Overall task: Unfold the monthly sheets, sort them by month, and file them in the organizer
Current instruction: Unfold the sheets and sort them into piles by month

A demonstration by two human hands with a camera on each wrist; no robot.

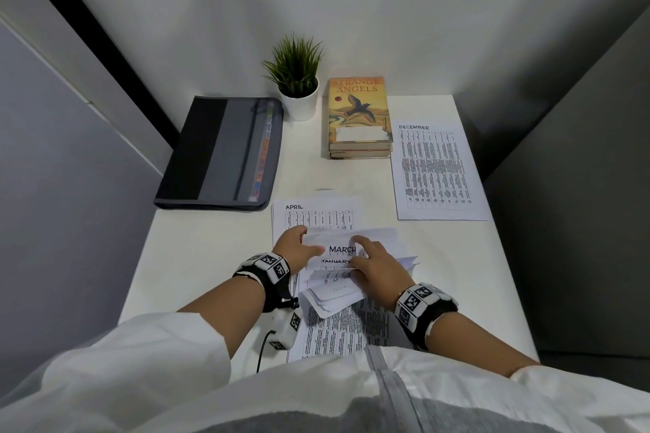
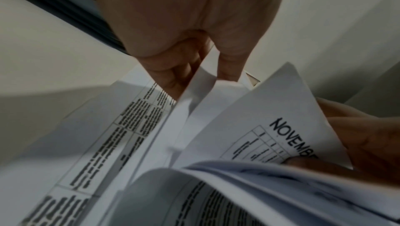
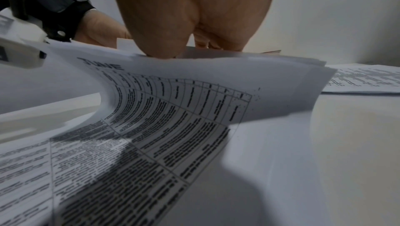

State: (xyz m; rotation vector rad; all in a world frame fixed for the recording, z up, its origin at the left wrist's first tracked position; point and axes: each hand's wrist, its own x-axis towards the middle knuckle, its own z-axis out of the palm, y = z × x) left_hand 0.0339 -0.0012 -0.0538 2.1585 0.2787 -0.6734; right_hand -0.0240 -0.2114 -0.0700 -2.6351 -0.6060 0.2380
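White long sleeves (image 1: pixel 140 337) pushed up both forearms; grey strip (image 1: pixel 387 383) runs down the front of the white top. Each wrist wears a black strap — left band (image 1: pixel 269 265), right band (image 1: pixel 424 304) — covered in white blocks with black square code markers. Small white camera box (image 1: pixel 286 329) under the left wrist, black cable (image 1: pixel 262 350) trailing.

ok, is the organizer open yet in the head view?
No: the organizer lies flat and closed at the table's back left, apart from both hands, with only its coloured tabs showing along the edge.
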